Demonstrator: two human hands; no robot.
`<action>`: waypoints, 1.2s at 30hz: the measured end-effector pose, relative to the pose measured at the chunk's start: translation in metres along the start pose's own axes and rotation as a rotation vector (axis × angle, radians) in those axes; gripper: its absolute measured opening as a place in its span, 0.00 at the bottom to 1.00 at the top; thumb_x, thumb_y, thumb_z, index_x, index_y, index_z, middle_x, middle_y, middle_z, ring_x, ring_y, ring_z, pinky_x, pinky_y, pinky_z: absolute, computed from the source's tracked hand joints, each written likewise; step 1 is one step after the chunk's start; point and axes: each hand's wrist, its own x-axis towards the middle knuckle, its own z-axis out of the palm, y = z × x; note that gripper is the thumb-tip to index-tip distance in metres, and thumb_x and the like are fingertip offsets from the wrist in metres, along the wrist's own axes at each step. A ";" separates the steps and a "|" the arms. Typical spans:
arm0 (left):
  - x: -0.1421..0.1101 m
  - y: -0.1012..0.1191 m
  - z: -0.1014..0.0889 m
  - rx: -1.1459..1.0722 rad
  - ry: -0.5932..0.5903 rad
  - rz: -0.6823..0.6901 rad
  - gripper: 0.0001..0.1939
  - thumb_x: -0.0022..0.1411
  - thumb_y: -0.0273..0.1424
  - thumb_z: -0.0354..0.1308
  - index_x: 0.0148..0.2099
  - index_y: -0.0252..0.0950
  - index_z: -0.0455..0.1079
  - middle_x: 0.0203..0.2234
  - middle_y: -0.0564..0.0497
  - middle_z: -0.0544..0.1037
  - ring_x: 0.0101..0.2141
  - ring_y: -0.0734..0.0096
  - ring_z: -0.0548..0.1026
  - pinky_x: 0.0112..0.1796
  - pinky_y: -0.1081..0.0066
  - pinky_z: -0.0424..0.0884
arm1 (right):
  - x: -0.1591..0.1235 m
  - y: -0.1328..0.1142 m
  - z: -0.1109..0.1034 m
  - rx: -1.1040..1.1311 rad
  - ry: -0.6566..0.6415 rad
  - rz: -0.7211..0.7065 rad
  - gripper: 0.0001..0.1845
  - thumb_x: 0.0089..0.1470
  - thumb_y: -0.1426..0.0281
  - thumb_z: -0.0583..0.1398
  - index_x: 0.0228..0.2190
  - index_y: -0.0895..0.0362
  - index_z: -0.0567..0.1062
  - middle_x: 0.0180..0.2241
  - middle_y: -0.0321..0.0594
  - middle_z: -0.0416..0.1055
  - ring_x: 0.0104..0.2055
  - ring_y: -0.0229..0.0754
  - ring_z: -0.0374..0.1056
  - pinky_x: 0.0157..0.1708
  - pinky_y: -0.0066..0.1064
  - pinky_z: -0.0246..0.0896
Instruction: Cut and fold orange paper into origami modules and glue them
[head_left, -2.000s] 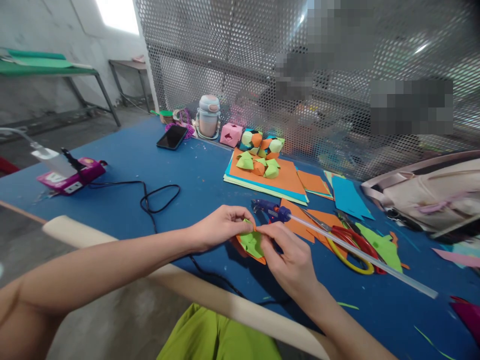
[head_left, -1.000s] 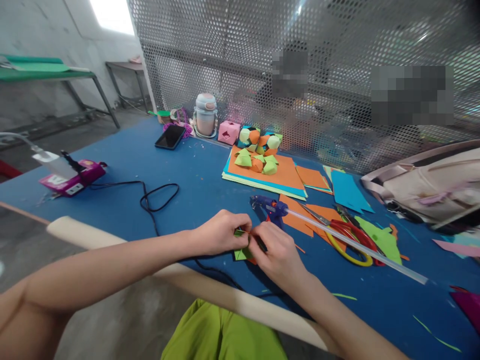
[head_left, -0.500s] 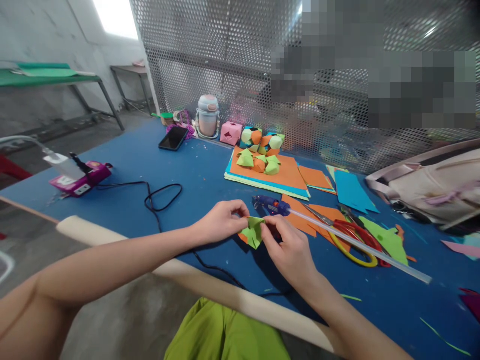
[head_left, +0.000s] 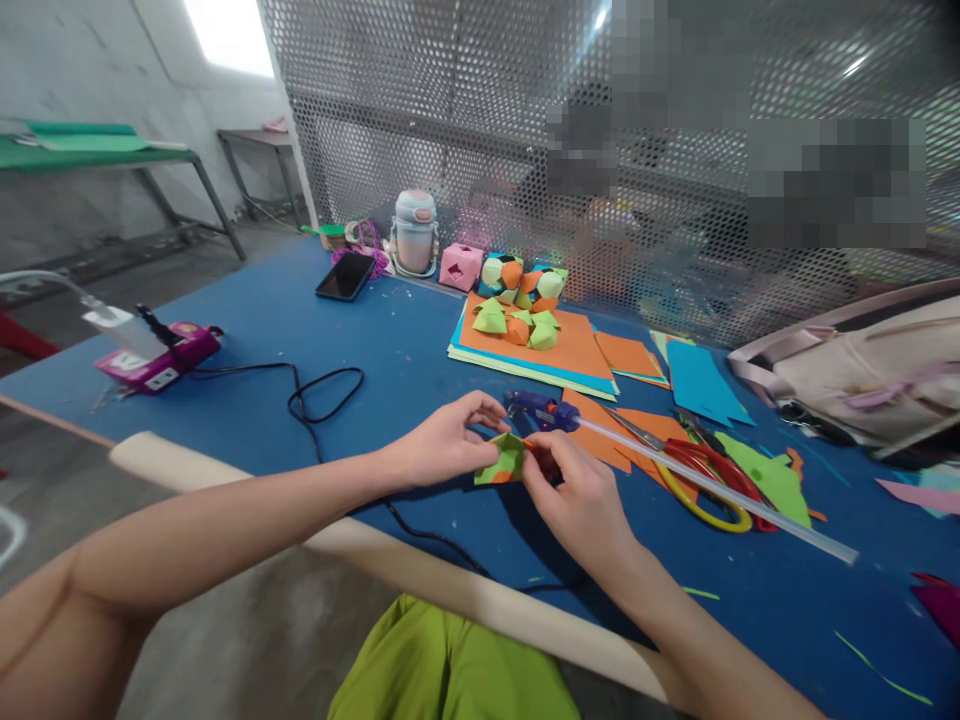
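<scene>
1. While the right hand (head_left: pixel 574 485) pinches the right edge of a small folded paper piece (head_left: pixel 501 462), green with orange patches, the left hand (head_left: pixel 450 435) meets its left side with the thumb.
2. On the left, the index finger arches above the paper, apart from it; whether the other fingers grip from behind is hidden, so I cannot tell.
3. Both hands hold the work above the near part of the blue worktop (head_left: pixel 255 330), in front of a purple glue gun (head_left: pixel 541 409).
4. A long clear glue stick (head_left: pixel 780 527) runs from the gun's rear, across the scissors (head_left: pixel 709 480) with red and yellow handles.
5. Farther back, green and orange folded shapes (head_left: pixel 517 325) sit on a paper stack (head_left: pixel 577 345), near a pink paper box (head_left: pixel 460 267) and a bottle (head_left: pixel 415 232).
6. Well to the left, a black cord (head_left: pixel 330 372) loops near a purple power strip (head_left: pixel 161 362).
</scene>
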 end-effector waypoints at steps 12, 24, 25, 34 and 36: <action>-0.001 -0.001 0.000 0.255 0.026 0.069 0.12 0.58 0.32 0.52 0.39 0.32 0.73 0.30 0.51 0.77 0.31 0.72 0.71 0.32 0.76 0.67 | 0.001 -0.002 0.000 0.035 -0.024 0.050 0.08 0.56 0.73 0.55 0.25 0.55 0.67 0.22 0.34 0.69 0.23 0.36 0.66 0.25 0.26 0.59; 0.007 -0.007 -0.007 0.089 0.252 0.033 0.12 0.56 0.37 0.55 0.31 0.32 0.69 0.23 0.53 0.72 0.24 0.75 0.67 0.25 0.76 0.61 | 0.005 -0.009 -0.025 0.107 -0.100 -0.031 0.11 0.59 0.68 0.54 0.25 0.56 0.69 0.21 0.33 0.67 0.21 0.34 0.63 0.24 0.25 0.58; 0.009 -0.009 -0.009 0.045 0.287 0.021 0.12 0.55 0.37 0.55 0.31 0.31 0.69 0.22 0.53 0.72 0.24 0.76 0.67 0.25 0.76 0.61 | 0.004 -0.007 -0.033 0.089 -0.170 -0.050 0.13 0.59 0.68 0.53 0.24 0.56 0.68 0.20 0.33 0.66 0.21 0.34 0.62 0.24 0.26 0.57; 0.014 -0.014 -0.010 -0.008 0.315 -0.014 0.12 0.53 0.38 0.56 0.31 0.32 0.68 0.22 0.54 0.72 0.23 0.76 0.68 0.26 0.75 0.62 | 0.007 0.043 -0.058 -0.182 -0.448 0.232 0.16 0.54 0.55 0.57 0.25 0.54 0.73 0.21 0.36 0.73 0.21 0.40 0.67 0.19 0.29 0.55; 0.014 -0.014 -0.010 0.028 0.302 -0.012 0.12 0.54 0.37 0.56 0.32 0.32 0.69 0.22 0.53 0.72 0.24 0.75 0.68 0.26 0.75 0.63 | 0.011 0.043 -0.046 -0.125 -0.370 0.252 0.14 0.53 0.56 0.58 0.31 0.55 0.74 0.29 0.39 0.76 0.28 0.44 0.71 0.26 0.30 0.61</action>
